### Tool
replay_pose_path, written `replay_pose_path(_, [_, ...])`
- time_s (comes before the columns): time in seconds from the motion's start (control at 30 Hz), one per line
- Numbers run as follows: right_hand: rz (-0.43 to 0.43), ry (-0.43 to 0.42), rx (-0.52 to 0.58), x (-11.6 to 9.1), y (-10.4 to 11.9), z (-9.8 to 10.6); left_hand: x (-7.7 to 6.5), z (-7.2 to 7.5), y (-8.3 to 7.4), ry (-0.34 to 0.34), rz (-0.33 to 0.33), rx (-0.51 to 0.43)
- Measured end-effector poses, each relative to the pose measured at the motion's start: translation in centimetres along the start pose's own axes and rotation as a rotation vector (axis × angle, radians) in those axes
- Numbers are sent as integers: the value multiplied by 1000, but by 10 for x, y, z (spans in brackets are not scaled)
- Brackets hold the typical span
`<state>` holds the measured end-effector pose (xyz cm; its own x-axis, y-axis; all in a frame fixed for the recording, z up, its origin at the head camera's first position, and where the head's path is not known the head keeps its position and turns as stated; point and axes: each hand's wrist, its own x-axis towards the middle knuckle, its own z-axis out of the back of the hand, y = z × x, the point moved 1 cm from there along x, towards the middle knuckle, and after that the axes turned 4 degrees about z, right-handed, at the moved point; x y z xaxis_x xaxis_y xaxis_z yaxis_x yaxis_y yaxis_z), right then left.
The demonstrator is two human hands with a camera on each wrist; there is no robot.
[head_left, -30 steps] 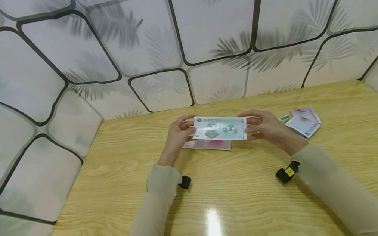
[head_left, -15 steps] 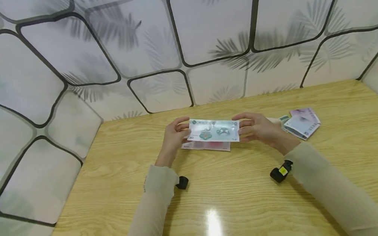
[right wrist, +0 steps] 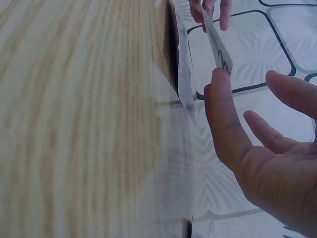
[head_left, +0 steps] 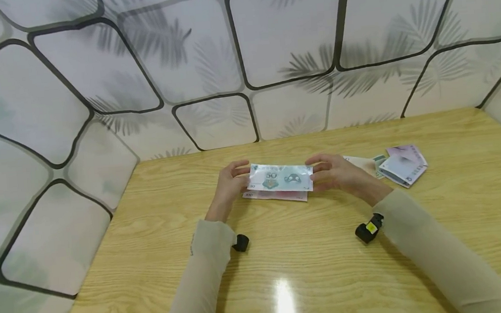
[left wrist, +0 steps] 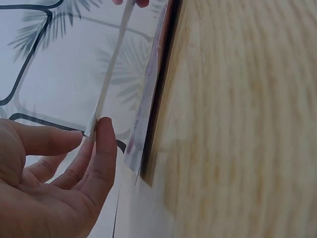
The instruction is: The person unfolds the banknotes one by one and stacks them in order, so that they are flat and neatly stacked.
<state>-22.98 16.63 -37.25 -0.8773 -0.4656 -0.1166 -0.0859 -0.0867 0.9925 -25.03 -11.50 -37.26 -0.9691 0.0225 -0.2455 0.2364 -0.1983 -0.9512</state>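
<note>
A teal-and-white 50 banknote [head_left: 281, 177] is held above the table, its long side running left to right. My left hand [head_left: 228, 188] pinches its left end between thumb and fingers, also plain in the left wrist view. At the other end is my right hand [head_left: 339, 173]. In the right wrist view, a fingertip [right wrist: 221, 77] touches the edge of the note, while the thumb stands apart from it. Below and slightly in front, a pink 100 banknote [head_left: 281, 196] lies on the wooden table [head_left: 322, 264], largely covered from the head view.
To the right lie several overlapping banknotes, with purple and blue-white ones [head_left: 403, 165] on top. A pale note [head_left: 362, 163] and a green one [head_left: 378, 166] show beside the right hand. A patterned wall [head_left: 291, 105] borders the table's far edge.
The 50 banknote has moved left and come lower, nearer the pink note. Both hands have shifted left with it, the right hand more, uncovering the pale note on the right.
</note>
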Motion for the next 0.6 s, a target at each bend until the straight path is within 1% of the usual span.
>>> replay_pose_path(0.1, [-10, 17, -29, 1, -1, -2, 0, 1, 2, -6, 10, 12])
replay_pose_path(0.2, [-27, 16, -47, 2, -3, -4, 1, 1, 4, -7, 24, 22])
replay_pose_path(0.37, [-51, 14, -47, 3, -3, -5, 3, 1, 7, -6, 41, 38])
replay_pose_path(0.5, [-60, 16, -51, 4, -3, -5, 3, 2, 7, -2, 33, 80])
replay_pose_path(0.6, [-69, 19, -62, 3, -3, -5, 1, 3, 7, 5, 14, 110])
